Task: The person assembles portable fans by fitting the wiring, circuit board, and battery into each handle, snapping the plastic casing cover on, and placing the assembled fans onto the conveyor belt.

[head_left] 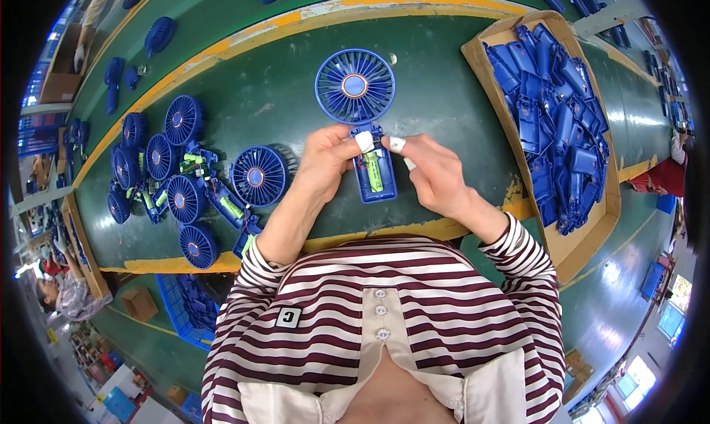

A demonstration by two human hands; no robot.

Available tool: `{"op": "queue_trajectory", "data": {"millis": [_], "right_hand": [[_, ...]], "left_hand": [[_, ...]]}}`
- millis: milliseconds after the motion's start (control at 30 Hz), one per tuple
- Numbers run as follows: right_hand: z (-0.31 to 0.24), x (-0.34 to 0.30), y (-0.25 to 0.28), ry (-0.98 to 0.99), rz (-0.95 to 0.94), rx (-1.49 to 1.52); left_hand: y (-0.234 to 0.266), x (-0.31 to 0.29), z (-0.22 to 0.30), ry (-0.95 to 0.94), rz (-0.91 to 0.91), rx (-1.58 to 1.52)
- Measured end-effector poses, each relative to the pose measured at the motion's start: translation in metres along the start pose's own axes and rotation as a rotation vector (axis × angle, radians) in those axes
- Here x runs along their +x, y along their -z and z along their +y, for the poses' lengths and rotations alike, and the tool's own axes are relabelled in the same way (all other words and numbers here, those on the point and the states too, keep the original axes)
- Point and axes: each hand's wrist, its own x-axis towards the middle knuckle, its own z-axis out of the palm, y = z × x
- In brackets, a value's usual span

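A blue handheld fan [355,86] lies on the green bench in front of me, its round grille pointing away. Its handle is uncovered, showing a light green battery cell [375,171] and thin wires inside. My left hand [325,161] grips the neck from the left, its white-covered thumb pressing on top. My right hand [436,174] is closed, with curled fingers at the right of the neck. White coverings wrap two of its fingertips, one touching the fan's edge. Whether those fingers also pinch a small part is hidden.
Several blue fans with exposed batteries [182,199] cluster on the left, and one fan [257,176] lies closer to my left wrist. At the right stands a cardboard box [488,61] heaped with blue handle shells [566,135]. A yellow edge strip [325,242] borders the bench near me.
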Motion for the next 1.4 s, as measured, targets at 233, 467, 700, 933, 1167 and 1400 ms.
{"op": "queue_trajectory", "data": {"millis": [233, 467, 700, 933, 1167, 1400], "right_hand": [[0.002, 0.004, 0.022, 0.414, -0.228, -0.269], [-0.002, 0.004, 0.018, 0.557, -0.469, -0.522], [-0.015, -0.004, 0.019, 0.353, -0.463, -0.495], [0.008, -0.016, 0.130, -0.354, 0.147, -0.826], [0.033, -0.017, 0.144, -0.792, -0.314, -1.101], [0.023, -0.031, 0.146, -0.688, -0.109, -1.041]], "left_hand": [[-0.002, -0.002, 0.001, 0.069, -0.097, 0.073], [-0.001, -0.006, -0.011, -0.012, -0.043, 0.297], [-0.012, -0.004, -0.012, 0.076, 0.011, 0.068], [0.004, 0.007, -0.014, 0.021, 0.065, 0.015], [-0.002, 0.006, -0.014, 0.098, 0.112, -0.093], [-0.012, 0.005, -0.004, 0.137, 0.125, -0.057]]}}
